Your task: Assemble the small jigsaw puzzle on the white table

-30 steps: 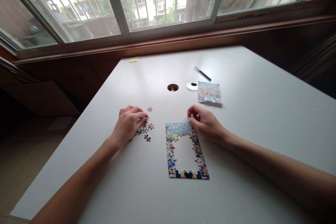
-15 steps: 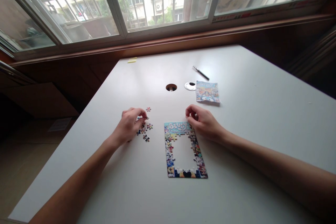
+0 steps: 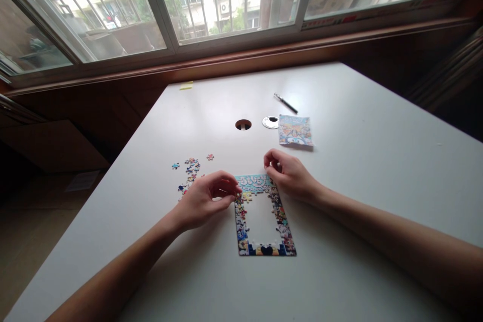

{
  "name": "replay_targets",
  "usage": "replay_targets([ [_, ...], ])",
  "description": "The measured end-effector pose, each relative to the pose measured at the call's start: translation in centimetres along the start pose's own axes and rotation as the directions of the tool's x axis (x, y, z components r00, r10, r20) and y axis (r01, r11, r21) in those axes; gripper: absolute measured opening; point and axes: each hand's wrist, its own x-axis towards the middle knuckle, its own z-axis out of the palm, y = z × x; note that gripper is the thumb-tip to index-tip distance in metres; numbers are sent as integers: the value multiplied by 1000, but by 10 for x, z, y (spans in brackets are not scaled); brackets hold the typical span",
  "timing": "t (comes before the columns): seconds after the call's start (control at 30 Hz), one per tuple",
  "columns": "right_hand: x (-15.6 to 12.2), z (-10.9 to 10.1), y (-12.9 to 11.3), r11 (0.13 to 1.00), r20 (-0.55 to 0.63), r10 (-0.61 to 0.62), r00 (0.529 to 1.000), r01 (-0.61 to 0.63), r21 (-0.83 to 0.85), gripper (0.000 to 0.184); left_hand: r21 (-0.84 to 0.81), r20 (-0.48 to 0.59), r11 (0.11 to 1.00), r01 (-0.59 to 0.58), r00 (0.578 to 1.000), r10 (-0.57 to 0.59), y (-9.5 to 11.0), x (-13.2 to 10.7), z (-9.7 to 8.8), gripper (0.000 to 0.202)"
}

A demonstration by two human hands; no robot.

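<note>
A jigsaw puzzle (image 3: 242, 249) lies flat on the white table, its border joined around an open middle. At its upper left edge is my left hand (image 3: 207, 197), with thumb and fingertips pinched on a small puzzle piece (image 3: 237, 193) that is mostly hidden. My right hand (image 3: 292, 173) rests by the upper right corner of the puzzle, fingers curled and closed; whether anything is in them is hidden. Several loose puzzle pieces (image 3: 192, 166) lie in a scattered group beyond my left hand, partly covered by it. One pinkish piece (image 3: 210, 157) lies apart from them.
Behind the puzzle, a printed packet (image 3: 295, 131) overlaps a round metal cover (image 3: 270, 122). A pen (image 3: 286, 103) lies farther back. The table (image 3: 339, 110) has a round hole (image 3: 243, 125) and a yellow sticker (image 3: 186, 85) near its far edge.
My left hand has moved right and slightly nearer, from the loose pieces to the puzzle's upper left edge, carrying a piece. My right hand has stayed at the upper right corner.
</note>
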Motion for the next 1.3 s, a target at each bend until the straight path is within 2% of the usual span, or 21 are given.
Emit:
replay_targets([
  [0.57, 0, 0, 1, 1000, 3, -3, 1000, 3, 0, 7, 12, 16, 999, -31, 999, 31, 2, -2, 3, 25],
  [0.67, 0, 0, 0, 1000, 4, -4, 1000, 4, 2, 7, 111, 13, 991, -77, 997, 76, 3, -2, -1, 22],
  [0.73, -1, -1, 1, 1000, 6, -3, 1000, 3, 4, 7, 305, -34, 940, -154, 984, 172, 3, 0, -12, 16],
  [0.8, -1, -1, 1, 1000, 4, -4, 1000, 4, 5, 7, 547, -135, 814, -195, 939, 316, 1, 2, -29, 12],
  [0.87, -1, 0, 1, 1000, 4, -5, 1000, 5, 5, 8, 697, -245, 708, -117, 888, 389, -5, 5, -46, 14],
  [0.93, -1, 0, 0, 1000, 5, -2, 1000, 2, 5, 7, 751, -300, 659, -43, 867, 398, -13, 8, -59, 15],
  [1.03, -1, 0, 0, 1000, 7, 4, 1000, -4, 7, 7, 786, -258, 617, -37, 888, 382, -25, 11, -65, 14],
  [1.17, -1, 0, -1, 1000, 5, 2, 1000, -2, 4, 7, 867, -165, 497, -33, 923, 348, -28, 12, -61, 16],
  [1.3, -1, 0, 0, 1000, 7, 3, 1000, -3, 5, 7, 877, -206, 480, 8, 910, 360, -19, 7, -67, 20],
])
